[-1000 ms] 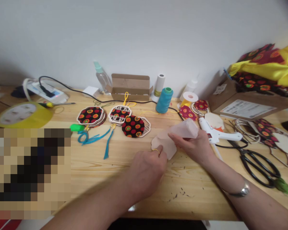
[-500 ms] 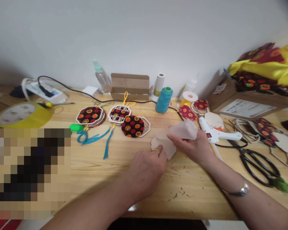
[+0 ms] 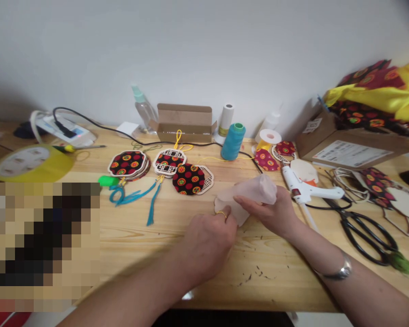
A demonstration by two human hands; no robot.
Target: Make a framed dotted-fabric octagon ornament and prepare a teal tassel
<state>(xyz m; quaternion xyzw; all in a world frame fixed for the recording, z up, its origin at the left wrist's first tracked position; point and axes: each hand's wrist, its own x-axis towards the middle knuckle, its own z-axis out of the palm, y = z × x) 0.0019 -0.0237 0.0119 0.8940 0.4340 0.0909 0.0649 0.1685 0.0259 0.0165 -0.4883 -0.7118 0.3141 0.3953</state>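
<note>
My left hand [image 3: 209, 245] is closed, its thumb and fingers gripping the near edge of a pale, scalloped flat piece [image 3: 227, 214]. Wrapped around a translucent whitish bottle [image 3: 257, 190] is my right hand [image 3: 274, 211]. The bottle lies tilted over the piece, with its base towards the upper right. Its other end is low over the pale surface, and I cannot tell whether it touches. Left of the piece, a round black-and-red patterned fabric disc [image 3: 188, 179] rests partly over a wooden lattice frame [image 3: 207, 180].
A white glue gun [image 3: 308, 193] and black-handled scissors [image 3: 370, 236] lie to the right. Behind stand a teal thread cone [image 3: 233, 141] and an open cardboard box [image 3: 184, 122]. Tasselled ornaments [image 3: 170, 162] and yellow tape [image 3: 30, 163] are at left. A fabric-filled carton [image 3: 347, 145] is at back right.
My right hand has moved the bottle slightly left and down over the pale piece. My left hand stays in place, holding the piece.
</note>
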